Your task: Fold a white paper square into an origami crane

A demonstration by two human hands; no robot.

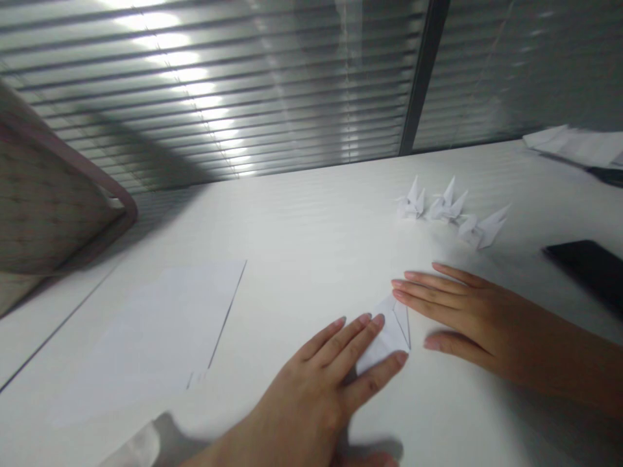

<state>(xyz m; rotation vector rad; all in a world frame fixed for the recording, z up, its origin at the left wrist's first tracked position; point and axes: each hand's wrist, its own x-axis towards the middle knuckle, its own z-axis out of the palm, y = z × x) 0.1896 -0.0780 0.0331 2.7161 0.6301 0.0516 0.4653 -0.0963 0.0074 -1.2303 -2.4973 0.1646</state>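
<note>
Folded paper (387, 334): white, narrow and pointed, creases showing, lying flat on the white worktop (292, 220) between the two hands.

Left hand (311, 395) comes in from below the folded paper. Its fingers (357, 331) lie spread over the paper's lower part, with the thumb along its lower edge. Left grip: spread and pressing down, no pinch.

Right hand (467, 311) lies palm down on the worktop to the right of the folded paper, fingertips just beside the paper's upper tip; cannot tell whether they touch. Right grip: spread, holding nothing.

Beyond the folded paper and slightly right, three paper cranes (445, 202) sit close together in a loose row. To its left lies a flat white sheet (156, 337). Well off to its right is a black phone (588, 272). Farther right and beyond, a pile of white papers (574, 146) sits at the worktop's back edge, over a dark object (606, 175).

Far left of the folded paper, a tilted padded fabric thing (48, 207) with a mauve rim; cannot tell if it is a container or holds anything. Window blinds (195, 84) run behind the worktop. A whitish item (136, 447) at the lower edge is too blurred to name.
</note>
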